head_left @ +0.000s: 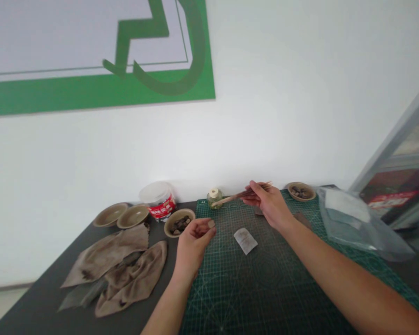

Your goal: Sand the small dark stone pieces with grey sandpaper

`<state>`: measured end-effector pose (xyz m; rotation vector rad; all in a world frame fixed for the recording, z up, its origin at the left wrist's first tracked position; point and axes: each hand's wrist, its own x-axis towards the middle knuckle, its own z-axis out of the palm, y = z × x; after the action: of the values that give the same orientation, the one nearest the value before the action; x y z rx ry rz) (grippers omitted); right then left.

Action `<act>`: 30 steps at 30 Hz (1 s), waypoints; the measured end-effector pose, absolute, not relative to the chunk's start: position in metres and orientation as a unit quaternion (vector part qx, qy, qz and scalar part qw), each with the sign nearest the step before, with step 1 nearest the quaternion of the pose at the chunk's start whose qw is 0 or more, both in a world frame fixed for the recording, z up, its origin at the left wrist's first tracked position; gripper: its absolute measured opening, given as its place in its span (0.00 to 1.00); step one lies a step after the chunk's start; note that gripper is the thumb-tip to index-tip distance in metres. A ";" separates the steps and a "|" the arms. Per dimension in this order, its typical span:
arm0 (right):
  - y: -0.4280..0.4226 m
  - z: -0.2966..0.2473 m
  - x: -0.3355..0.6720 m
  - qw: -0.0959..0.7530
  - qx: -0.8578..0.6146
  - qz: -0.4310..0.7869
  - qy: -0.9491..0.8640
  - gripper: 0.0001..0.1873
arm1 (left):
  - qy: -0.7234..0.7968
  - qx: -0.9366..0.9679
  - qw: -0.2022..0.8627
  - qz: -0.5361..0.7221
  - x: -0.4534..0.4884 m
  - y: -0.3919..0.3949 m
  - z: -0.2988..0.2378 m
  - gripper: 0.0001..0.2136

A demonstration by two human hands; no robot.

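Green cutting mat (265, 288) — pale grid lines; brownish cloths (108, 253) — dark blotches.

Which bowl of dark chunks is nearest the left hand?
The tan bowl just beyond the left hand; the other filled bowl sits far off, past the right hand.

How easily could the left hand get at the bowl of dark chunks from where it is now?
Probably easily: the left hand sits right beside the bowl of dark chunks, and nothing appears to stand between them. The small pale piece pinched in its fingers may need setting down first.
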<state>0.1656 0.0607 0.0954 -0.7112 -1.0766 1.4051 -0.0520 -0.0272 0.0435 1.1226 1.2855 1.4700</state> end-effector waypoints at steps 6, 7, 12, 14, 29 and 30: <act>0.028 0.067 0.199 0.570 -0.314 0.657 -0.382 0.17 | 0.518 0.490 0.437 0.548 -0.029 -0.026 0.038 0.17; 0.026 0.063 0.202 0.569 -0.318 0.660 -0.374 0.17 | 0.514 0.491 0.443 0.546 -0.026 -0.026 0.036 0.17; 0.023 0.050 0.211 0.562 -0.330 0.673 -0.349 0.16 | 0.497 0.474 0.468 0.556 -0.015 -0.028 0.032 0.16; 0.022 0.049 0.211 0.560 -0.328 0.675 -0.350 0.16 | 0.494 0.466 0.473 0.561 -0.015 -0.029 0.032 0.16; 0.058 0.063 0.177 0.621 -0.305 0.601 -0.401 0.17 | 0.512 0.414 0.488 0.573 -0.034 -0.047 0.022 0.16; 0.069 0.065 0.169 0.629 -0.309 0.579 -0.417 0.18 | 0.516 0.414 0.487 0.570 -0.036 -0.050 0.020 0.16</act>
<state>0.1688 0.0688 0.0649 -0.7088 -0.9553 1.3269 -0.0365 -0.0503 0.0200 1.0070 1.2544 1.3869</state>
